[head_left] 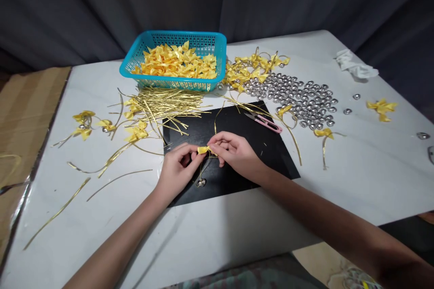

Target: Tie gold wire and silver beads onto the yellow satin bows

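My left hand point(179, 165) pinches the left end of a small yellow ribbon bow point(203, 149). At the bow's right side, the closed fingers of my right hand point(233, 151) grip it too, partly hiding it. A thin gold cord runs from the bow, one end standing up behind my fingers. Below the bow dangles a small silver bell point(201, 182), close over the black mat point(217, 189). On the mat's upper right lie pink-handled thread snips point(267, 123).
A teal basket point(172, 83) full of yellow bows stands at the back. Gold cords point(169, 104) are piled before it. Many silver bells point(305, 99) spread to the right, near finished-looking bow clusters point(251, 67). A crumpled white tissue point(356, 65) lies at the far right.
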Motion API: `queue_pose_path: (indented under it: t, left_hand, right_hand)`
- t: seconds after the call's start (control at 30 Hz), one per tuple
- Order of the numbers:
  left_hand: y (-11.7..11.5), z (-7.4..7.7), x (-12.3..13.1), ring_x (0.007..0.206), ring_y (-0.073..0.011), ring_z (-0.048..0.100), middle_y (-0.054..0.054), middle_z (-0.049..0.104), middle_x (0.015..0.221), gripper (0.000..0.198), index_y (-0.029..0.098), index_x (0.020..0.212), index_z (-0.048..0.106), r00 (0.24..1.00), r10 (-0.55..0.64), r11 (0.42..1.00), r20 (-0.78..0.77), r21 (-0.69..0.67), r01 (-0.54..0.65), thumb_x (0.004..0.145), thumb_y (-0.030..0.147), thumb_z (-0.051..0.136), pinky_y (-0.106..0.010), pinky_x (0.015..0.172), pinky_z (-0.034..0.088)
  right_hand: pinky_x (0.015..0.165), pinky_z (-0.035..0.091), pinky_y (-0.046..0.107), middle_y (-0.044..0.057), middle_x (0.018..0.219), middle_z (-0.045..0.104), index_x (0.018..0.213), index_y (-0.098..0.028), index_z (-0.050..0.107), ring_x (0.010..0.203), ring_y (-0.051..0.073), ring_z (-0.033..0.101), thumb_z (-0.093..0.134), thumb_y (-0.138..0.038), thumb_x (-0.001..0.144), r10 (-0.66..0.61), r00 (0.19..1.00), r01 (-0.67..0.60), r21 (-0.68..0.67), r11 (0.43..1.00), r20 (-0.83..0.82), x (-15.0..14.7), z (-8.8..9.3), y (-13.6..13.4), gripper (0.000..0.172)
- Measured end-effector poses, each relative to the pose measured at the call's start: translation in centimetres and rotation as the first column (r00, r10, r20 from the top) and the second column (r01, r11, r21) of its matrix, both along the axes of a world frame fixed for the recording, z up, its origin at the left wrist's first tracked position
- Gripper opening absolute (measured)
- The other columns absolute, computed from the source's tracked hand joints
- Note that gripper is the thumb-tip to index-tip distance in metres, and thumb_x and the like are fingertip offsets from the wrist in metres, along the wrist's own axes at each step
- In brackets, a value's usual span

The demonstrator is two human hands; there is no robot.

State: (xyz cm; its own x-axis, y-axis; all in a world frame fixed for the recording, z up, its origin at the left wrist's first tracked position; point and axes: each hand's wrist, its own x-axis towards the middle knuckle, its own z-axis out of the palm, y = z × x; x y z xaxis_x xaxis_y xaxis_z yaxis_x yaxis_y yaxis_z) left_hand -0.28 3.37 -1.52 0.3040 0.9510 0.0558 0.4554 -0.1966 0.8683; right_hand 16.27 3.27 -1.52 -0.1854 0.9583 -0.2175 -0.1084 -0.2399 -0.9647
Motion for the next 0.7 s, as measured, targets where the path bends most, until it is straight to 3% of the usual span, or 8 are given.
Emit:
queue_pose_path:
  t: [0.1,0.3,0.5,0.7]
  left_hand:
    - [0.03,-0.27,-0.24,0.054,-0.0093,0.04,0.003,0.044,0.059,0.012,0.015,0.076,0.067,0.997,-0.021,0.994,-0.079,0.105,0.03,0.081,0.021,0.058,-0.021,0.051,0.03]
    - [0.04,-0.31,-0.28,0.051,-0.0096,0.038,0.005,0.035,0.055,0.018,0.016,0.068,0.064,0.987,-0.029,0.992,-0.156,0.118,0.047,0.083,0.024,0.056,-0.022,0.05,0.028]
    - [-0.18,-0.1,-0.24,0.052,-0.0096,0.04,0.005,0.038,0.057,0.019,0.017,0.068,0.06,0.972,-0.044,0.987,-0.229,0.14,0.078,0.085,0.023,0.053,-0.021,0.05,0.028]
    - [-0.14,-0.19,-0.28,0.056,-0.0103,0.045,0.004,0.045,0.06,0.018,0.017,0.07,0.057,0.968,-0.065,0.989,-0.241,0.115,0.095,0.086,0.024,0.051,-0.021,0.053,0.031]
  right_hand:
    - [0.045,0.041,0.016,-0.002,0.067,0.052,0.081,-0.013,0.06,0.051,0.004,0.045,0.06,-0.026,0.074,-0.022,0.991,0.006,0.122,0.993,0.13,0.03,-0.43,-0.05,0.015]
    - [0.05,0.04,0.016,0.0,0.068,0.056,0.079,-0.014,0.063,0.059,0.007,0.049,0.055,-0.021,0.078,-0.042,0.949,-0.045,0.269,0.962,0.312,-0.04,-0.64,-0.36,0.01]
    - [0.053,0.038,0.018,0.002,0.072,0.059,0.078,-0.013,0.061,0.057,0.006,0.045,0.049,-0.016,0.084,-0.108,0.899,-0.141,0.515,0.846,0.424,0.05,-0.8,-0.75,0.014]
    - [0.057,0.037,0.019,-0.001,0.063,0.05,0.08,-0.013,0.059,0.054,0.007,0.042,0.047,-0.011,0.085,-0.185,0.833,-0.215,0.613,0.76,0.522,-0.12,-0.83,-0.84,0.013]
